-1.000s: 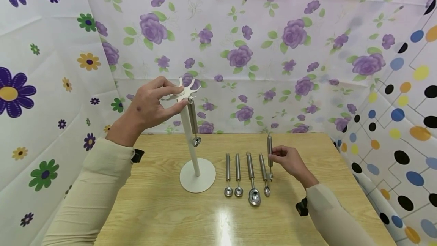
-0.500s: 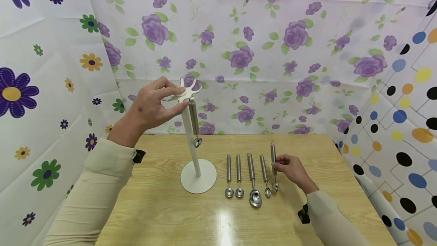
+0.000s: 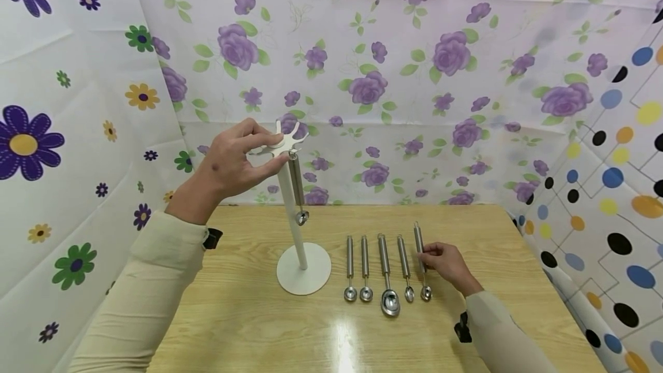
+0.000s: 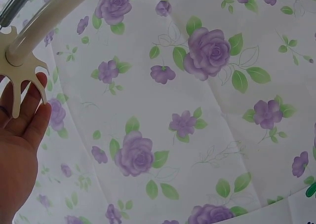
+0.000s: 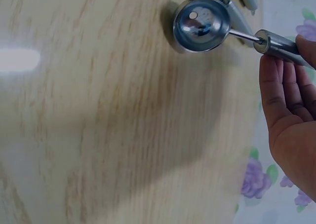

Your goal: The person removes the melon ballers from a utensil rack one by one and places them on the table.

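At the left, my left hand [image 3: 233, 157] grips the hooked top of a white stand [image 3: 288, 144], thumb near one hook. In the left wrist view my fingers lie behind the hooks. A melon baller [image 3: 297, 186] with a steel handle hangs from a hook beside the thumb, bowl downward. My right hand [image 3: 446, 263] pinches the handle of another melon baller [image 3: 419, 239] at the right end of a row. Its round bowl [image 5: 207, 34] faces up close over the table in the right wrist view, with a small hole inside.
Left of the right hand lie two small round scoops [image 3: 365, 258], a large oval scoop [image 3: 390, 303] and a small oval scoop [image 3: 409, 294], handles pointing away. The stand's round base [image 3: 316, 281] rests on the wooden table [image 3: 248, 315]. Patterned cloths [image 3: 331, 33] enclose the table.
My right hand has lowered the melon baller toward the table and slightly right, to the end of the row. My left hand has kept its grip on the stand.
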`<state>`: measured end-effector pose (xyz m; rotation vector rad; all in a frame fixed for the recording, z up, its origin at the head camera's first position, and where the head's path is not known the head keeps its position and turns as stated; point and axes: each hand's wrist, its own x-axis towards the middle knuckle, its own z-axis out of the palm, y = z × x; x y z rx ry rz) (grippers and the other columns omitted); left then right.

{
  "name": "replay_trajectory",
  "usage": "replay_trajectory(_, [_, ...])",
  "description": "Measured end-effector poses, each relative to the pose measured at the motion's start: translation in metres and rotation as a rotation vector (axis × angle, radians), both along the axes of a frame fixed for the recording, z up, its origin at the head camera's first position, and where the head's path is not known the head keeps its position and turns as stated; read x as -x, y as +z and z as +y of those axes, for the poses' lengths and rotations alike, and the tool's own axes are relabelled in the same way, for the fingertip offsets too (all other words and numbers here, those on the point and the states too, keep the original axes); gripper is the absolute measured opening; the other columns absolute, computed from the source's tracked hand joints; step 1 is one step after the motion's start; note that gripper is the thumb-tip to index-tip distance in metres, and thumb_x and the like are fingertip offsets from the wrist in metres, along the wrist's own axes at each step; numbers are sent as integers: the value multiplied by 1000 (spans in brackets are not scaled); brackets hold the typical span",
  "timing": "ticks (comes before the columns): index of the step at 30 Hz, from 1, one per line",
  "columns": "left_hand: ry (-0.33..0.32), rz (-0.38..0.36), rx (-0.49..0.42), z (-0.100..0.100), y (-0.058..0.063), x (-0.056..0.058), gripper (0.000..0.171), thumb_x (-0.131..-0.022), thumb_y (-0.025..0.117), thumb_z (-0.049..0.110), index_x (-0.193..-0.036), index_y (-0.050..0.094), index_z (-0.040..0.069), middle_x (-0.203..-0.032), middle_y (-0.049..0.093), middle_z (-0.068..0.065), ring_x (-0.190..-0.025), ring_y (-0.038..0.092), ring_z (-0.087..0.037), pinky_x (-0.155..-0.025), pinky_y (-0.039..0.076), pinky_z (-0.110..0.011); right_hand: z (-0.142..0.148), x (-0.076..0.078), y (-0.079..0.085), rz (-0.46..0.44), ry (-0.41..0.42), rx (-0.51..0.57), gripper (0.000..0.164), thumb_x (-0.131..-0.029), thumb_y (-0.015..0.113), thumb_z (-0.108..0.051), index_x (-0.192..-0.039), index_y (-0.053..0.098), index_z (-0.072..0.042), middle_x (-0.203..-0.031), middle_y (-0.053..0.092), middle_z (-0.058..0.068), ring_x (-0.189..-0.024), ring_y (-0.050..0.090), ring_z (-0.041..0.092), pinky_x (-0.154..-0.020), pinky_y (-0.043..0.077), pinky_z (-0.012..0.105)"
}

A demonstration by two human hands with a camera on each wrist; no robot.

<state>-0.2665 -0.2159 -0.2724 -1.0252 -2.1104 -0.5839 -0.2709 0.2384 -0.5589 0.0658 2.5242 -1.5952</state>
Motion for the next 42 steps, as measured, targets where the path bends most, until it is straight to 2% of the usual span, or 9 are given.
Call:
replay_trajectory(3, [-5, 1, -2, -1, 0, 0, 38, -79, 83, 15, -115, 75, 4, -91, 61, -13, -72, 56, -24, -58, 40, -36, 1, 3, -5, -16, -22, -9, 34, -94, 71, -16, -115, 64, 10, -99, 68, 14, -88, 69, 27, -81, 58, 44])
replay_trajectory(6, [-16, 7, 0, -1, 0, 1, 38, -88, 77, 29, -116, 75, 4, -92, 61, -13, -72, 57, -24, -58, 40, -36, 2, 5, -10, -36, -31, -1, 34, -94, 72, -16, -114, 63, 11, -99, 69, 16, -88, 70, 27, -80, 58, 41])
replay_trajectory(10, [-19, 20, 6, -1, 0, 1, 58, -96, 57, 55, -115, 75, 3, -90, 60, -13, -70, 54, -23, -57, 38, -35, 2, 8, -14, -69, -40, -1, 36, -95, 71, -18, -116, 63, 11, -102, 69, 16, -89, 70, 27, -80, 58, 40])
replay_trajectory(12, [-17, 26, 6, -1, 0, 1, 64, -96, 52, 60, -115, 75, 3, -90, 60, -13, -68, 52, -22, -57, 37, -34, 2, 9, -15, -84, -51, -11, 36, -95, 71, -18, -117, 64, 10, -103, 69, 16, -90, 70, 26, -81, 58, 40])
replay_trajectory(16, [-14, 33, 4, 0, 0, 1, 64, -97, 52, 59, -114, 75, 3, -89, 60, -13, -68, 53, -22, -56, 37, -34, 2, 10, -17, -87, -54, -55, 35, -95, 70, -19, -115, 65, 10, -101, 70, 15, -87, 70, 24, -78, 58, 40])
replay_trajectory(24, [-18, 29, 4, 0, 0, 2, 64, -96, 52, 60, -115, 75, 3, -90, 61, -13, -70, 54, -22, -57, 38, -35, 2, 10, -24, -92, -65, -138, 24, -92, 73, -16, -101, 73, 6, -86, 70, 9, -72, 65, 17, -64, 55, 34])
replay_trajectory(35, [-23, 32, 1, 0, -1, 1, 62, -97, 53, 58, -114, 76, 3, -89, 60, -12, -70, 55, -22, -57, 39, -35, -1, 14, -26, -114, -111, -174, 23, -88, 77, -16, -95, 73, 5, -78, 71, 8, -65, 65, 17, -59, 56, 33])
replay_trajectory(42, [-16, 31, -3, -1, -2, 2, 62, -97, 53, 58, -114, 76, 4, -90, 61, -13, -72, 57, -25, -58, 41, -37, -4, 13, -23, -104, -96, -211, 23, -89, 77, -16, -95, 73, 6, -79, 70, 9, -65, 65, 17, -60, 56, 33])
